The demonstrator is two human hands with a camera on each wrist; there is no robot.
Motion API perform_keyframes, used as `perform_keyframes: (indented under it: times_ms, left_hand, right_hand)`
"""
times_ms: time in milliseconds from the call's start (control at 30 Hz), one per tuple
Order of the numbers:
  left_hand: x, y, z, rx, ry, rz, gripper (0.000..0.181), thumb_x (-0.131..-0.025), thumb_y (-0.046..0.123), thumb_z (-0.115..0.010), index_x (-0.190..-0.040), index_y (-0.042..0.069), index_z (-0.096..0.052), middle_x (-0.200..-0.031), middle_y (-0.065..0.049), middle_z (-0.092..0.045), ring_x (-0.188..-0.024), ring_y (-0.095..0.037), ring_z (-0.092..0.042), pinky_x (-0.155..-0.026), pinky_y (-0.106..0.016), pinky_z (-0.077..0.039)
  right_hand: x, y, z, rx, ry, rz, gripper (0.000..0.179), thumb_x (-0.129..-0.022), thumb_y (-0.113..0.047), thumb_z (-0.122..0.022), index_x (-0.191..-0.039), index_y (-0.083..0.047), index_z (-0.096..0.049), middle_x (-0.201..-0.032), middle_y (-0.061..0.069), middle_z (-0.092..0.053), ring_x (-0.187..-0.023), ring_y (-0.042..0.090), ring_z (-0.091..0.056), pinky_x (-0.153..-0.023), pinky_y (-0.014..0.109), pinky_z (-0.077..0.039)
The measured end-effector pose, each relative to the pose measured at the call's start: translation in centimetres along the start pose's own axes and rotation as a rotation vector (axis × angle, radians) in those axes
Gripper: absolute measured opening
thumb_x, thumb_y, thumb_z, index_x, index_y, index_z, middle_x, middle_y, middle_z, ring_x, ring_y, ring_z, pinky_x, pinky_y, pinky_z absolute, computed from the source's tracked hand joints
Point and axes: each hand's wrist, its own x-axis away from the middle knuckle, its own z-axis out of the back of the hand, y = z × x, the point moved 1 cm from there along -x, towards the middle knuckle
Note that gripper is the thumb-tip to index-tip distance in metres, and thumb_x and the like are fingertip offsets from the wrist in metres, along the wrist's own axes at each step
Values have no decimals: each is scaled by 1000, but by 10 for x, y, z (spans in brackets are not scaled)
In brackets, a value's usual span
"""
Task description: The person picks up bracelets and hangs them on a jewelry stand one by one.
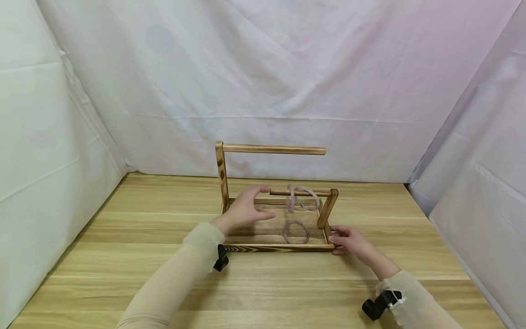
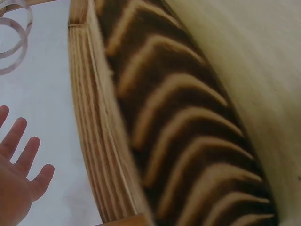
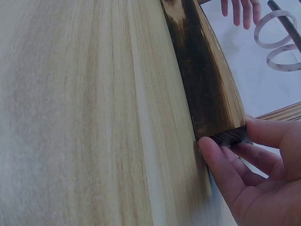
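Pinching the wooden stand (image 1: 279, 248) at its lower-right corner is the right grip (image 1: 352, 243); the left grip (image 1: 245, 208), fingers apart, hangs empty at centre. Pale bangles (image 1: 292, 201) hang on the lower bar (image 1: 279, 192), right of centre; a leftward nudge could slide them off.

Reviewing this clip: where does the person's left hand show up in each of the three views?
Head: the left hand is near the middle, at the left part of the wooden rack.
Left wrist: at the lower left edge, partly cut off.
Right wrist: only some fingers show, at the top edge, right of centre.
Shared landmark: the rack's front rail.
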Motion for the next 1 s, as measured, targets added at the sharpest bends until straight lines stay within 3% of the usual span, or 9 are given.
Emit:
perform_keyframes:
  times_ms: [267, 433, 633, 867, 1000]
  left_hand:
    - [3, -7, -5, -159, -61, 10, 84, -71, 44, -78, -142, 20, -40, -148, -6, -37, -138, -30, -30, -113, -51, -24]
    - [5, -10, -9, -273, -109, -23, 89, -70, 48, -77, -144, 19, -37, -149, -6, -35, -138, -32, -28, -115, -54, -15]
    - [6, -9, -15, -367, -180, -61, 87, -73, 51, -74, -145, 19, -36, -150, -5, -34, -138, -30, -27, -113, -55, -19]
    - [4, -9, -27, -379, -212, -110, 85, -72, 50, -74, -143, 22, -37, -149, -3, -36, -138, -30, -28, -113, -55, -18]
    - [1, -12, -37, -432, -234, -118, 85, -73, 55, -72, -144, 26, -35, -149, 1, -35, -138, -27, -29, -113, -54, -19]
  right_hand:
    - [0, 0, 0, -2, 3, 1, 56, -94, -4, -50, -137, 20, -24, -108, 19, -51, -84, 11, -55, -76, 33, -58]
    - [0, 0, 0, -2, 6, -1, 56, -94, -4, -50, -137, 20, -24, -104, 16, -51, -84, 11, -55, -76, 32, -58]
    - [0, 0, 0, 3, 2, 7, 56, -94, -4, -50, -137, 20, -24, -103, 15, -52, -84, 10, -55, -76, 32, -58]
    - [-1, 0, 1, 3, -2, 5, 56, -94, -4, -51, -137, 20, -25, -97, 10, -51, -82, 10, -54, -75, 32, -58]
    - [0, 0, 1, 5, -7, 4, 56, -94, -4, -51, -137, 20, -24, -97, 10, -50, -82, 11, -54, -75, 32, -58]
